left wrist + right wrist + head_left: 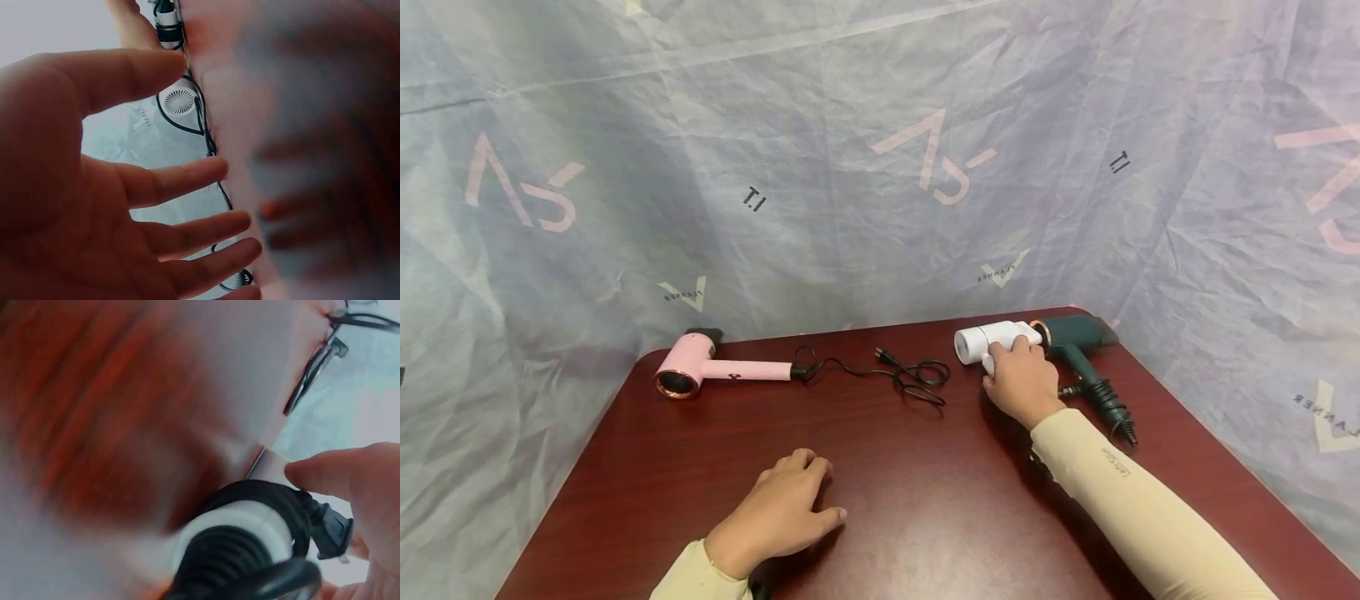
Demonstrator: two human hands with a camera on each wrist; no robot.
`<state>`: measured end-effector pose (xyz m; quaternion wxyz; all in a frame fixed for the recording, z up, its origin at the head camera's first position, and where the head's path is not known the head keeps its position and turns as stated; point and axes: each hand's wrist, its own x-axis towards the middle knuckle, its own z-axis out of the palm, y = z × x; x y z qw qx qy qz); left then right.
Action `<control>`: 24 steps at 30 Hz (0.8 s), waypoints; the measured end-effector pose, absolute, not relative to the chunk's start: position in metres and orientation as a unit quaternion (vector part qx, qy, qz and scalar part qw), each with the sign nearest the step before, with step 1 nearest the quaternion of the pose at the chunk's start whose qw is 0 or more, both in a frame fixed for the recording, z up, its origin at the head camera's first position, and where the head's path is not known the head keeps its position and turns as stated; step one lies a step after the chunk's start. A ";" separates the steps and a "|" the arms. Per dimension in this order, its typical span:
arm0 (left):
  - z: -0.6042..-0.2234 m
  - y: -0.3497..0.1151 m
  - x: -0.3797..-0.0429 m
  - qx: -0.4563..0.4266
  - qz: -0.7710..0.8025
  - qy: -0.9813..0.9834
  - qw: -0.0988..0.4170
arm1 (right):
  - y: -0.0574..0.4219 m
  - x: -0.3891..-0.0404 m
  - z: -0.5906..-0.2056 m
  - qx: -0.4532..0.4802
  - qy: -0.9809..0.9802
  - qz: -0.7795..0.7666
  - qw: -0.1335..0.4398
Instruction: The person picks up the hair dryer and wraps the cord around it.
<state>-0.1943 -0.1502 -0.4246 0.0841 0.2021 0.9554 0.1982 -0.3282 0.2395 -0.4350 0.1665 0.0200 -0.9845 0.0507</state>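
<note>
Your right hand (1022, 379) curls round the white hair dryer (996, 335), the green dryer (1072, 333) just to its right; your left hand (781, 506) is relaxed, holding nothing. You're apparently positioning the white one, which calls for a steady grip.

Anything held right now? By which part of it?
Left hand holds nothing. Right hand is at the white hair dryer, overlapping its barrel in the head view; gripping or only touching can't be told.
</note>
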 end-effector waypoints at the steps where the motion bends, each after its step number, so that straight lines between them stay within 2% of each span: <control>1: -0.425 -0.151 -0.194 0.203 0.193 0.956 0.087 | 0.238 -0.328 -0.435 0.033 -0.984 0.038 0.173; 11: -0.427 -0.156 -0.203 0.200 0.190 0.956 0.096 | 0.228 -0.325 -0.440 0.118 -0.969 -0.033 0.216; 15: -0.423 -0.162 -0.211 0.183 0.187 0.960 0.103 | 0.231 -0.322 -0.436 0.132 -0.970 -0.024 0.205; 18: -0.420 -0.170 -0.223 0.172 0.165 0.969 0.069 | 0.234 -0.316 -0.430 0.143 -0.970 -0.008 0.195; 24: -0.414 -0.212 -0.283 0.121 0.113 0.984 -0.064 | 0.234 -0.298 -0.421 0.192 -0.951 0.013 0.241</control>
